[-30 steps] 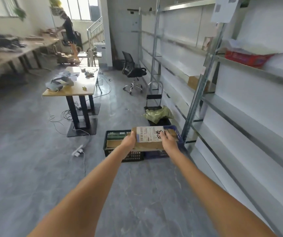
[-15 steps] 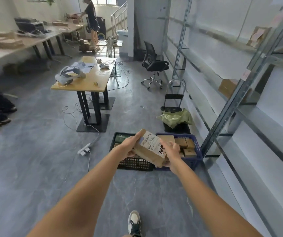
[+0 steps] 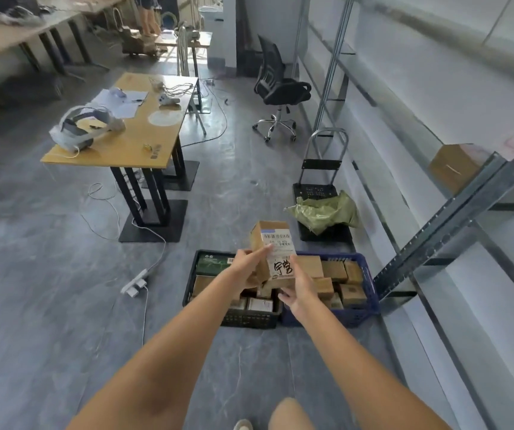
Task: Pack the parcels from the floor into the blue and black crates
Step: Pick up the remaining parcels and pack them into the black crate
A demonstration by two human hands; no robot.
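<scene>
I have a cardboard parcel (image 3: 272, 249) up in front of me, stood on end over the seam between the black crate (image 3: 234, 318) and the blue crate (image 3: 364, 305), its white label facing me. My left hand (image 3: 246, 265) grips its left side with the thumb across the label, and my right hand (image 3: 299, 288) holds the lower right corner, thumb up the front face; the fingers behind the box I cannot see. It looks like a rigid corrugated carton, light enough to judge by how easily two hands tip it, with dry faces that should not slip, though the glossy label may be slicker than the bare board. I would keep hold at the edges and opposite corners, where the board is stiffest, and avoid pressing the broad faces. Both crates already look nearly full of small brown boxes (image 3: 331, 270), so finding a gap is the hard part. My hands and the parcel hide the middle of both crates. The label's fine print is unreadable, and I cannot tell how deep the stacks run or whether parcels remain on the floor (image 3: 63, 305).
</scene>
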